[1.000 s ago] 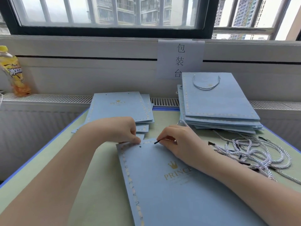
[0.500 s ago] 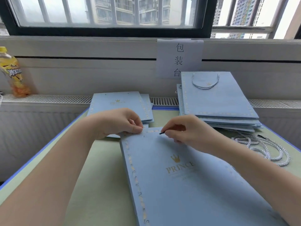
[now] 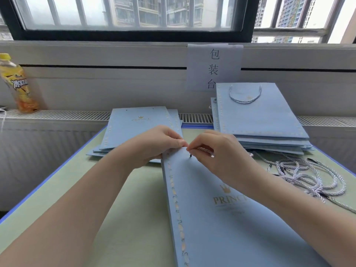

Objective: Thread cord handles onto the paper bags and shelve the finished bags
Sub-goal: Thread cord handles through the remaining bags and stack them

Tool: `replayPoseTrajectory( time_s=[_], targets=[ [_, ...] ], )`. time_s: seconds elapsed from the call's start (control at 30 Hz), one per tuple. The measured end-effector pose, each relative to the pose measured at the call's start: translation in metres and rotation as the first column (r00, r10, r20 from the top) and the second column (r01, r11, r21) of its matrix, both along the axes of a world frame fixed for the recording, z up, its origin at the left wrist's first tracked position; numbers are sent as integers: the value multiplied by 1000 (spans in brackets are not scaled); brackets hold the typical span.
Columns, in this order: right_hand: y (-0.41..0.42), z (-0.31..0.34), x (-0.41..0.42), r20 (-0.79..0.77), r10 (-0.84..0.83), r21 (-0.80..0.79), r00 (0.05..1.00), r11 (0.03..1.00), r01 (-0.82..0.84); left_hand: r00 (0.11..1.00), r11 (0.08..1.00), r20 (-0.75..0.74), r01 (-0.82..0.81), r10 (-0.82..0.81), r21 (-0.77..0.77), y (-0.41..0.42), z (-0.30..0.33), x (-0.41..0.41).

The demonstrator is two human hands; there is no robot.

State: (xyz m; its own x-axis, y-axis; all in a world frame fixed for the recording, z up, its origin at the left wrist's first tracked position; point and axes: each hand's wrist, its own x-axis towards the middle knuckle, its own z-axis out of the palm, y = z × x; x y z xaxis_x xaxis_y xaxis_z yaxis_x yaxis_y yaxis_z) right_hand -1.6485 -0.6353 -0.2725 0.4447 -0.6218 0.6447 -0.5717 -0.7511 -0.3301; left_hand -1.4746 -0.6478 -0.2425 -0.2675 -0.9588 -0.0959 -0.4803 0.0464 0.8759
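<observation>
Head view: bag (image 3: pixel 221 218) top now lifted; left fingers (image 3: pixel 178 142) pinch edge, right fingers (image 3: pixel 194 149) pinch cord (image 3: pixel 202 150).

The pale green, blue-edged bench (image 3: pixel 134 218) carries two stacks of flat light-blue paper bags (image 3: pixel 138 128) (image 3: pixel 258 120), a nearer flat light-blue bag (image 3: pixel 221 228) and loose silver twisted cords (image 3: pixel 308 178).

My forearms are bare right down to the bottom edge of the view, no sleeve, watch or ring showing, and my left hand (image 3: pixel 154 143) and right hand (image 3: pixel 221 151) are gloveless with short, plain nails.
</observation>
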Motion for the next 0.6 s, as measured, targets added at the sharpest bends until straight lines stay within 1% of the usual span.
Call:
replayPoseTrajectory(
  time_s=[0.13, 0.2, 0.3, 0.37, 0.43, 0.5, 0.6],
  targets=[
    [2, -3, 4, 96, 15, -60, 995, 998, -9, 998, 1000, -60, -15, 16, 10, 1, 2, -2],
    [1, -2, 3, 100, 33, -60, 994, 998, -27, 997, 999, -63, -36, 36, -2, 1, 1, -4],
    [0, -2, 1, 72, 81, -12, 994, 997, -80, 998, 999, -57, -35, 34, -12, 2, 0, -6],
    [-1, -1, 0, 80, 105, 52, 991, 993, -110, 997, 999, -66, -34, 35, 7, 2, 0, -6],
    [-1, 1, 0, 156, 106, 193, 982, 972, -135, 996, 999, -83, -41, 43, 26, 3, 1, -7],
    [0, 4, -1, 225, 92, 327, 970, 931, -164, 992, 998, -108, -58, 61, 32, 3, 0, -9],
    [1, 5, -2, 207, 73, 426, 976, 891, -157, 987, 996, -133, -84, 86, 26, 3, -2, -11]
  ],
)
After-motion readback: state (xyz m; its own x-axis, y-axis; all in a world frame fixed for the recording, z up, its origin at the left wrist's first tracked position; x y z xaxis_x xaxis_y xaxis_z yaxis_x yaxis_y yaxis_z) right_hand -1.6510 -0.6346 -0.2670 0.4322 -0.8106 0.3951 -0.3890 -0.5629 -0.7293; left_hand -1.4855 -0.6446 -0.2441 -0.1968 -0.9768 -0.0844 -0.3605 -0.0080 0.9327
